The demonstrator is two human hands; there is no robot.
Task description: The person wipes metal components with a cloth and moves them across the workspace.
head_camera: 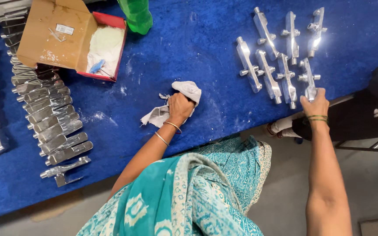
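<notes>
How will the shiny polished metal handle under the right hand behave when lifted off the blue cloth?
The shiny metal handle looks like solid metal: probably stiff and heavy for its size. Its mirror finish suggests it may slip in the right hand. Side pegs and a flattish body should stop it rolling on the blue cloth.

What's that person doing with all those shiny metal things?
A person leans over a blue table. Their left hand grips a crumpled grey cloth resting on the table. Their right hand touches the nearest of several shiny metal handles laid side by side. A long row of duller metal handles lies at the left, next to an open cardboard box with white powder inside. A green bottle stands by the box.
</notes>
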